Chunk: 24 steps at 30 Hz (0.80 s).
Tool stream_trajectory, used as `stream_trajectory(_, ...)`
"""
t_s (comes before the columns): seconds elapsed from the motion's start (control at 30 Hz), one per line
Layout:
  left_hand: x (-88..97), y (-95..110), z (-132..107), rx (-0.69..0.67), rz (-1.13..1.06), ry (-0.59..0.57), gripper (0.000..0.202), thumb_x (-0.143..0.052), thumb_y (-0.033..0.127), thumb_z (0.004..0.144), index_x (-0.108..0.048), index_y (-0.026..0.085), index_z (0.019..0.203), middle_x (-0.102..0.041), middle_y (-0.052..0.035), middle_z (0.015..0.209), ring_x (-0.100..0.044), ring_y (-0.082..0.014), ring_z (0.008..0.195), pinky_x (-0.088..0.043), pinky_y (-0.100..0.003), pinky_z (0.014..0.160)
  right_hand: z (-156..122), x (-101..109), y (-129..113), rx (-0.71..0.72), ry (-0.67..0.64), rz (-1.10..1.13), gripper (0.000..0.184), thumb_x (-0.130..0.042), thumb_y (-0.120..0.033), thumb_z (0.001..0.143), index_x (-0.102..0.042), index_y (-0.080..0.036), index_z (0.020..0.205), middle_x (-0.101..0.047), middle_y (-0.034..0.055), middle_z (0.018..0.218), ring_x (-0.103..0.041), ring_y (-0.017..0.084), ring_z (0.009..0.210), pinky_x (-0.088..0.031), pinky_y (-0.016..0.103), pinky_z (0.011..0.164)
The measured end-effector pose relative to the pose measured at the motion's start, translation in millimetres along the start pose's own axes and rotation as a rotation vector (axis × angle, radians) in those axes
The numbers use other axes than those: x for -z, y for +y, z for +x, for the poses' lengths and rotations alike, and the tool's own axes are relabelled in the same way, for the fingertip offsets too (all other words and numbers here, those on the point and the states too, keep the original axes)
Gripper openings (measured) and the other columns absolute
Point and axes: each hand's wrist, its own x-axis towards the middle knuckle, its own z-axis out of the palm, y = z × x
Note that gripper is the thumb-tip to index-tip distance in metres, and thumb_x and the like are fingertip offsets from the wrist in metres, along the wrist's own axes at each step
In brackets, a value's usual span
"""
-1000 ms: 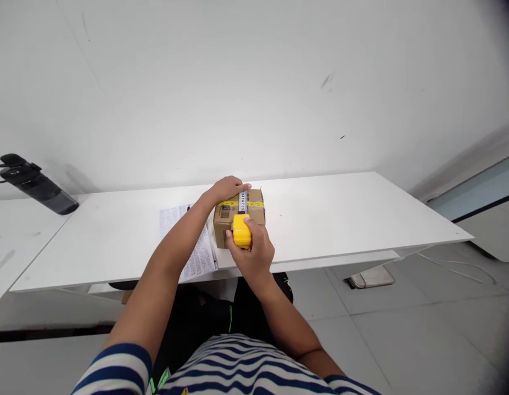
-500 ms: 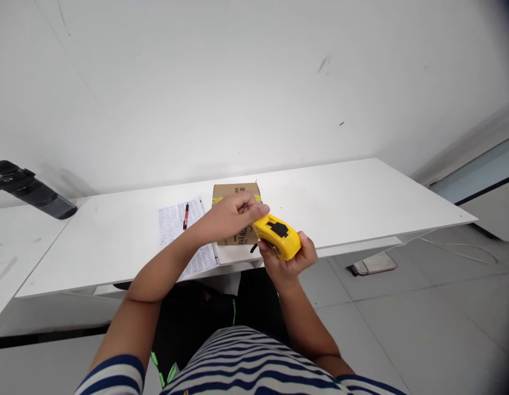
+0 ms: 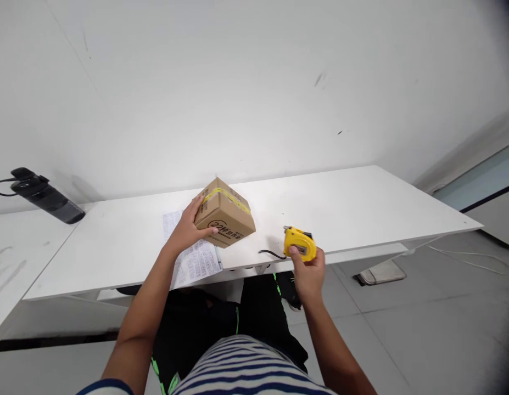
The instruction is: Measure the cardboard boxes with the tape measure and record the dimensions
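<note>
My left hand grips the left side of a brown cardboard box, thumb on its front face and fingers on the far side. The box is turned at an angle, with yellow tape across its top and black print on its front. In my right hand is a yellow tape measure, held over the desk's front edge. A short metal tip shows at its upper left, and a black wrist strap hangs from it onto the desk. Printed sheets lie partly under my left hand and the box.
A black water bottle stands at the left end of the white desk, near the wall. On the floor at right is a flat pale object, and a white cable runs near it.
My left hand has left the tape measure and taken hold of the box, which is now turned. My right hand has moved right with the tape measure. The red pen is hidden now.
</note>
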Motion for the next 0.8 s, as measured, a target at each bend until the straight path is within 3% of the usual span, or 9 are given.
stream_trajectory(0.1, -6.0, -25, -17, 0.085, -0.149, 0.141, 0.102, -0.079, 0.06, 0.076, -0.028, 0.031, 0.159, -0.031, -0.013, 0.165, -0.032, -0.0349, 0.153, -0.037, -0.05, 0.122, 5, 21, 5, -0.017, 0.068, 0.003, 0.062, -0.086, -0.056, 0.062, -0.057, -0.019, 0.102, -0.067, 0.0027, 0.098, -0.065, 0.019, 0.091, -0.053, 0.036, 0.085)
stream_trajectory(0.2, -24.9, -35, -25, 0.067, -0.195, 0.176, 0.1, -0.08, 0.059, 0.076, -0.03, 0.03, 0.157, -0.03, -0.0136, 0.164, -0.03, -0.0336, 0.153, -0.037, -0.05, 0.121, 5, 29, 8, -0.023, 0.093, 0.019, 0.061, -0.085, -0.056, 0.064, -0.057, -0.019, 0.103, -0.067, 0.0025, 0.099, -0.065, 0.018, 0.091, -0.053, 0.035, 0.084)
stream_trajectory(0.33, -59.0, -28, -26, -0.01, -0.196, 0.175, 0.102, -0.078, 0.061, 0.077, -0.025, 0.029, 0.158, -0.022, -0.0145, 0.167, -0.021, -0.0343, 0.158, -0.03, -0.051, 0.125, -2, 24, 6, -0.024, 0.069, 0.013, 0.06, -0.085, -0.057, 0.064, -0.058, -0.019, 0.102, -0.068, 0.0025, 0.096, -0.065, 0.019, 0.089, -0.054, 0.033, 0.08)
stream_trajectory(0.43, -82.1, -16, -25, -0.045, -0.168, 0.068, 0.104, -0.071, 0.063, 0.082, -0.014, 0.028, 0.161, -0.015, -0.0166, 0.17, -0.02, -0.0349, 0.158, -0.031, -0.052, 0.125, -6, 18, 3, -0.012, 0.03, 0.017, 0.06, -0.084, -0.058, 0.063, -0.057, -0.02, 0.1, -0.068, 0.0031, 0.096, -0.065, 0.02, 0.089, -0.055, 0.035, 0.08)
stream_trajectory(0.53, -100.1, -4, -23, -0.092, -0.018, 0.006, 0.108, -0.07, 0.064, 0.083, -0.009, 0.023, 0.162, -0.017, -0.0225, 0.169, -0.02, -0.04, 0.157, -0.029, -0.059, 0.124, -8, 15, 3, -0.005, -0.027, 0.006, 0.06, -0.083, -0.058, 0.065, -0.057, -0.02, 0.105, -0.069, 0.004, 0.099, -0.066, 0.021, 0.092, -0.055, 0.037, 0.084)
stream_trajectory(0.6, -108.2, 5, -22, -0.134, 0.093, 0.135, 0.11, -0.07, 0.064, 0.083, -0.007, 0.02, 0.162, -0.021, -0.0266, 0.167, -0.018, -0.0437, 0.157, -0.025, -0.066, 0.123, -6, 16, 4, 0.01, -0.061, -0.009, 0.061, -0.081, -0.057, 0.068, -0.057, -0.02, 0.109, -0.069, 0.0049, 0.101, -0.066, 0.021, 0.093, -0.055, 0.038, 0.086)
stream_trajectory(0.7, -109.6, 27, -27, -0.32, 0.184, 0.454, 0.103, -0.067, 0.063, 0.086, -0.01, 0.021, 0.16, -0.027, -0.0267, 0.164, -0.018, -0.0423, 0.157, -0.024, -0.066, 0.122, -1, 17, 4, 0.068, -0.139, -0.014, 0.062, -0.082, -0.056, 0.069, -0.057, -0.021, 0.114, -0.07, 0.0068, 0.105, -0.066, 0.022, 0.095, -0.055, 0.041, 0.088)
stream_trajectory(0.77, -101.6, 48, -34, -0.491, 0.198, 0.591, 0.087, -0.066, 0.059, 0.088, -0.024, 0.023, 0.155, -0.04, -0.0228, 0.157, -0.029, -0.0386, 0.154, -0.027, -0.062, 0.121, 2, 17, 1, 0.112, -0.214, 0.003, 0.063, -0.082, -0.053, 0.07, -0.057, -0.022, 0.118, -0.07, 0.0081, 0.11, -0.067, 0.023, 0.098, -0.056, 0.042, 0.09)
stream_trajectory(0.8, -95.5, 60, -37, -0.555, 0.188, 0.594, 0.075, -0.065, 0.057, 0.089, -0.034, 0.025, 0.149, -0.049, -0.02, 0.151, -0.037, -0.0363, 0.15, -0.031, -0.059, 0.12, 3, 16, -2, 0.131, -0.259, 0.011, 0.064, -0.083, -0.052, 0.071, -0.057, -0.022, 0.122, -0.069, 0.009, 0.116, -0.067, 0.023, 0.101, -0.056, 0.042, 0.092)
